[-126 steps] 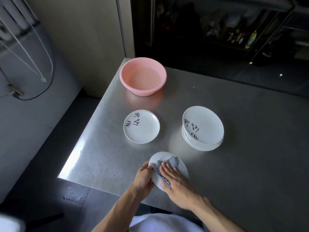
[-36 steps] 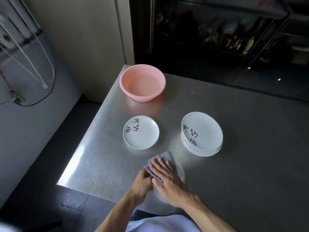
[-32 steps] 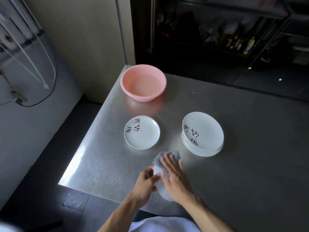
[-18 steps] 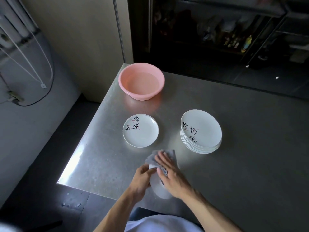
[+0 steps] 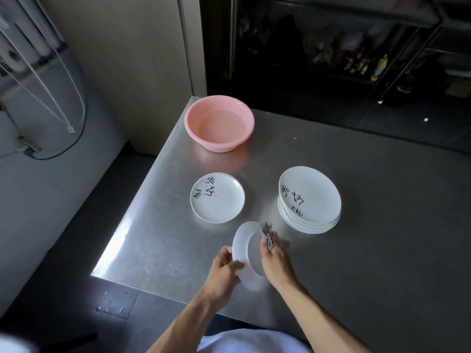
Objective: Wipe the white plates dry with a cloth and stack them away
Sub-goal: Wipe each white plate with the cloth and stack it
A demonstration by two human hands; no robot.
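Head view shows the person at the near edge of a steel desk (image 5: 356,263), holding one white plate (image 5: 244,253) tilted up on edge, its underside turned toward the camera. The left hand (image 5: 224,270) has its grip clamped on the plate's lower rim, thumb on the near face. The right hand (image 5: 276,263) reaches round the far side, its grip closed on a grey cloth (image 5: 267,235) pressed against the plate's hidden face; only a bunched corner of cloth shows above the fingers.

Farther back on the desk, a single plate with brush lettering (image 5: 217,197) lies flat to the left, and a stack of like plates (image 5: 309,200) stands to the right, well apart from it. A pink basin (image 5: 219,122) sits at the far left corner.

The step in hand looks like drying the held plate. To do it well, the left hand should turn the plate by its rim while the cloth sweeps from centre to edge, so that no wet patch is missed. The cloth should then run round the rim and the foot ring. The plate hangs close to the desk's edge, so a firm hold matters. Which pile takes dried plates cannot be told from here.
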